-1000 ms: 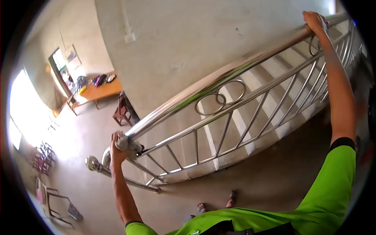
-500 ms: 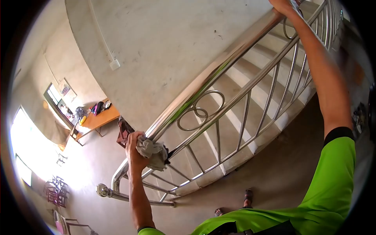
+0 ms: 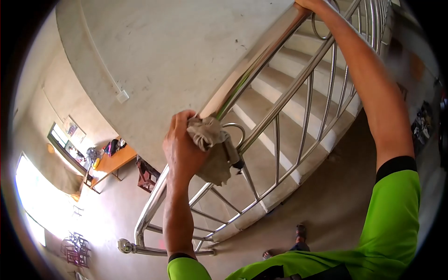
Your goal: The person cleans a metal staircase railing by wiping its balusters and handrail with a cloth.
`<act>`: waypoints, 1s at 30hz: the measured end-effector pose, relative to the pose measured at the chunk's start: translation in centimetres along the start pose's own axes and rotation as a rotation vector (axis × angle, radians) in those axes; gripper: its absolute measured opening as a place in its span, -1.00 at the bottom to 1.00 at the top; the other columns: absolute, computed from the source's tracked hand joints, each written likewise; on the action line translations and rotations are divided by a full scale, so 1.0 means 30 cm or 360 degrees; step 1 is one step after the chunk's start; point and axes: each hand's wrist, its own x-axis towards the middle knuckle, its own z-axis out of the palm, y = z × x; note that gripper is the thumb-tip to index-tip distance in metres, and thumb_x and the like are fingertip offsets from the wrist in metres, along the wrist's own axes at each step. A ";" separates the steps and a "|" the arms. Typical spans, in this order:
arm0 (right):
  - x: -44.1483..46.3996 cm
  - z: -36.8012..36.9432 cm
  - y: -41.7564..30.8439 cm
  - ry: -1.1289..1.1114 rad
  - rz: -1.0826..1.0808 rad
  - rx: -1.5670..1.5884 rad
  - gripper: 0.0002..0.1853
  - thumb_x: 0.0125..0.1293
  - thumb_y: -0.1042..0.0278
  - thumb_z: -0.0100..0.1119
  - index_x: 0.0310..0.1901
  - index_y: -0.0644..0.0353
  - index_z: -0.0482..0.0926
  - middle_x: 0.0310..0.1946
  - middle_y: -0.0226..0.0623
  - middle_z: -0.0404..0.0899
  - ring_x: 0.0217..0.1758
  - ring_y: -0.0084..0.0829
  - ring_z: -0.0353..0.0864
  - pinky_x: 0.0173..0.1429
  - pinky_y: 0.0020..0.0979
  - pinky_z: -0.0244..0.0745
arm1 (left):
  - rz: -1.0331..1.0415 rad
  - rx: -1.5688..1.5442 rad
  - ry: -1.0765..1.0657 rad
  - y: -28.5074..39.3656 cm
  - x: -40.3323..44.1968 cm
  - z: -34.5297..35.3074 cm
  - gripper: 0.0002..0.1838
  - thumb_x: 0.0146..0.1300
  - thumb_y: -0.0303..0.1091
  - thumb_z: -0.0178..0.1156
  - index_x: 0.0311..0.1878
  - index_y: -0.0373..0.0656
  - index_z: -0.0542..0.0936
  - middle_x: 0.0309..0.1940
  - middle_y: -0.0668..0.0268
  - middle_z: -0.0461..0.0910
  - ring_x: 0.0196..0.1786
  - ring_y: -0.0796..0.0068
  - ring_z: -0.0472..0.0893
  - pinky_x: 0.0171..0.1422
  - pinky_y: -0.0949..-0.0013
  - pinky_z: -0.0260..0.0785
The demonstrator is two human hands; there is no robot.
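- Left hand (image 3: 181, 147): fingers clamped on the cloth (image 3: 213, 151), pressed against the handrail (image 3: 256, 60).
- Cloth: bunched at the fingers, loose end hanging below. Judged light, soft, floppy, not fragile; best held by the thick bunch, loose end gathered in.
- Handrail: shiny metal, probably stiff and fixed, smooth enough to slip under cloth; hold around its curve.
- Right hand (image 3: 312, 4): farther up the handrail, cut by the frame's top edge; cannot tell whether fingers are closed.
- Against 0.5 s ago: left hand and cloth are higher along the handrail, now covering most of the rings (image 3: 243, 134), then clear.
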 end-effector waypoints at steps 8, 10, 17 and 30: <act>0.006 0.012 0.012 0.0052 -0.0103 -0.0104 -0.54 0.12 0.01 0.00 -0.22 0.21 0.71 0.03 0.22 0.52 0.20 0.15 0.40 0.29 -0.03 0.32 | 0.0332 -0.0153 0.0326 0.236 0.234 0.166 -0.38 -0.20 -0.32 0.49 0.00 -0.16 0.47 -0.13 0.10 0.56 -0.08 0.03 0.58 -0.08 0.15 0.45; 0.004 0.022 0.017 0.0106 -0.0046 0.0099 -0.55 0.11 0.01 0.02 -0.24 0.20 0.72 0.04 0.23 0.50 0.19 0.12 0.40 0.29 -0.01 0.30 | 0.0874 -0.0254 0.0742 0.308 0.266 0.250 -0.44 -0.13 -0.33 0.36 0.03 -0.23 0.49 -0.09 0.06 0.53 -0.04 0.01 0.54 -0.02 0.09 0.41; -0.012 0.010 0.002 0.0150 -0.0001 0.0098 -0.55 0.13 0.01 0.02 -0.23 0.22 0.71 0.02 0.22 0.52 0.20 0.13 0.40 0.28 0.02 0.30 | 0.0754 -0.0060 0.0099 0.510 0.304 0.638 -0.47 0.07 -0.43 0.16 0.18 -0.30 0.42 0.05 0.03 0.48 -0.04 -0.02 0.58 0.06 0.08 0.45; -0.138 0.004 0.232 -0.0243 -0.0497 0.1557 -0.70 0.25 0.09 0.11 -0.32 0.18 0.64 -0.41 -0.19 0.61 -0.24 -0.36 0.59 -0.16 -0.28 0.44 | 0.0109 -0.0050 -0.0351 0.504 0.330 0.710 -0.63 0.09 -0.16 0.24 -0.13 -0.22 0.51 -0.30 -0.05 0.65 -0.14 -0.13 0.62 -0.07 -0.05 0.46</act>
